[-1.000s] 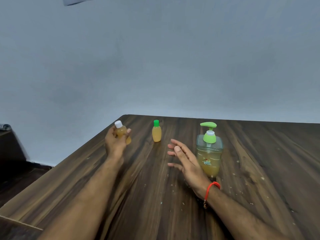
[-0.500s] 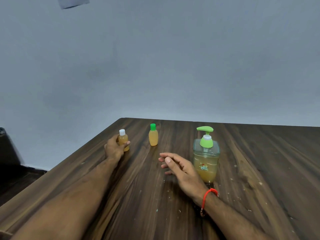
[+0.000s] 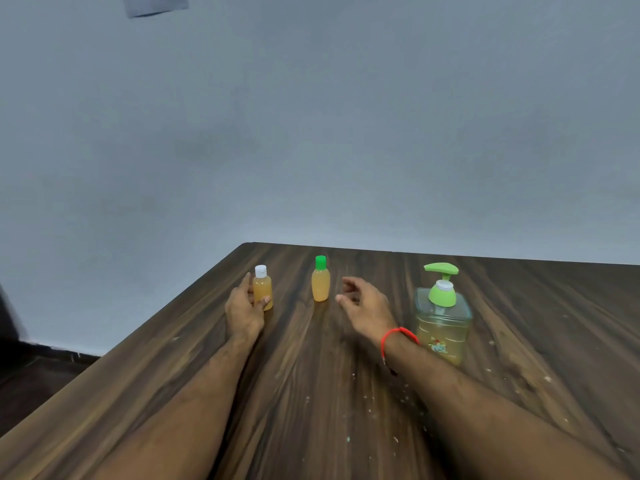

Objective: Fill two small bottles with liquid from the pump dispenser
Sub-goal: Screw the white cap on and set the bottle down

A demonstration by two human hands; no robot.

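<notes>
The left hand (image 3: 244, 308) is gripping the small white-capped plastic bottle of amber liquid (image 3: 263, 289), thumb and fingers curling round its lower body while it is standing upright on the dark wood-grain desk (image 3: 311, 393). The forearm is stretching straight toward twelve o'clock. At three o'clock of that bottle, the small green-capped amber bottle (image 3: 320, 280) is standing upright, untouched. Just beyond it at three o'clock the right hand (image 3: 367, 306), wearing a red thread wristband (image 3: 398, 336), is hovering with its grip apart, fingers loosely curling and holding nothing. Farther toward three o'clock, the clear square pump dispenser with a green pump head (image 3: 443, 317) is standing, partly filled with amber liquid.
</notes>
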